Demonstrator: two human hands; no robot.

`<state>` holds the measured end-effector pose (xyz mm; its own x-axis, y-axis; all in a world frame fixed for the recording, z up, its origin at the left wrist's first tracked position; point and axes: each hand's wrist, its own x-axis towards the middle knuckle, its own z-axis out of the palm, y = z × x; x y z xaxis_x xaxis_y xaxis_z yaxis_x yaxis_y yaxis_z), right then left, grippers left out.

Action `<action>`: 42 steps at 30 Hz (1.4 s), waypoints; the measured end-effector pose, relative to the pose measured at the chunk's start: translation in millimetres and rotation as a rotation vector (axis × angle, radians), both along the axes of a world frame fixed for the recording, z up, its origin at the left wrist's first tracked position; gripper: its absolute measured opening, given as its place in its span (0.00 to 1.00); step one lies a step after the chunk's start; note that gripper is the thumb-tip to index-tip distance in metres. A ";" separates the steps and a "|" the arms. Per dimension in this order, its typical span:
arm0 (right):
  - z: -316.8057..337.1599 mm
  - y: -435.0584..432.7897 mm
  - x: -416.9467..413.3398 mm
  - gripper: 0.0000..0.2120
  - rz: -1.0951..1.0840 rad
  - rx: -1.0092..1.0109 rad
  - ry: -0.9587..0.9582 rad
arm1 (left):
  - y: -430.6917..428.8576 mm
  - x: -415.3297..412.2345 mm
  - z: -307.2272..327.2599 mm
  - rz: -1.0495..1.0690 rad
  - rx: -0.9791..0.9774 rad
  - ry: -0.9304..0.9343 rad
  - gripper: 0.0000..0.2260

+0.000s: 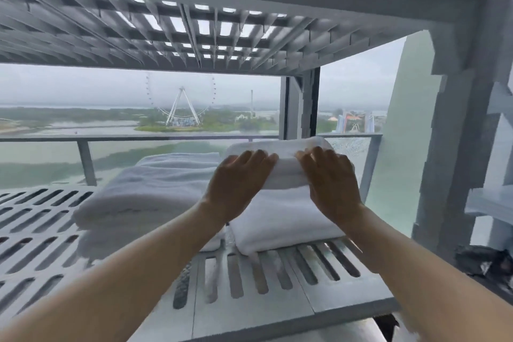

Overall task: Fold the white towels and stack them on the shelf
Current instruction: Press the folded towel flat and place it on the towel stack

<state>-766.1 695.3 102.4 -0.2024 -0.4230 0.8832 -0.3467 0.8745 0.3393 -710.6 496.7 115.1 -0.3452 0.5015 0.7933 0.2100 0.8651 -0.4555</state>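
Two folded white towels sit stacked at the right of the slatted grey shelf (pixel 272 275). The upper towel (pixel 286 147) lies on the lower towel (pixel 280 216). My left hand (pixel 236 183) rests flat on the upper towel's near edge, fingers straight. My right hand (pixel 330 180) lies flat on the same towel, beside the left hand, fingertips on its top. To the left a wider pile of folded white towels (pixel 144 191) rests on the same shelf, close to the stack.
Another slatted shelf (pixel 166 30) hangs close above. A thick grey post (pixel 455 147) stands at the right, with a dark object (pixel 485 261) beside it. Behind the shelf run a glass railing (pixel 86 161) and an outdoor view. The shelf's left part shows bare slats.
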 end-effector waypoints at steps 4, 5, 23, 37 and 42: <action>-40.5 13.3 -0.7 0.24 0.022 0.077 -0.127 | 18.3 -5.0 -33.6 0.034 -0.060 -0.114 0.22; -49.6 14.4 3.0 0.26 0.006 0.115 -0.201 | 19.6 -3.4 -40.1 0.037 -0.068 -0.177 0.23; -19.5 11.1 -6.9 0.21 0.226 0.082 -0.355 | 47.4 -4.0 -42.6 0.171 0.279 -0.305 0.24; -44.1 23.1 -29.0 0.28 0.259 -0.017 -0.471 | 51.0 5.0 -47.0 0.168 0.103 -0.148 0.19; -51.3 18.5 -29.4 0.28 0.264 0.100 -0.528 | 33.8 10.3 -59.0 0.169 0.078 -0.298 0.24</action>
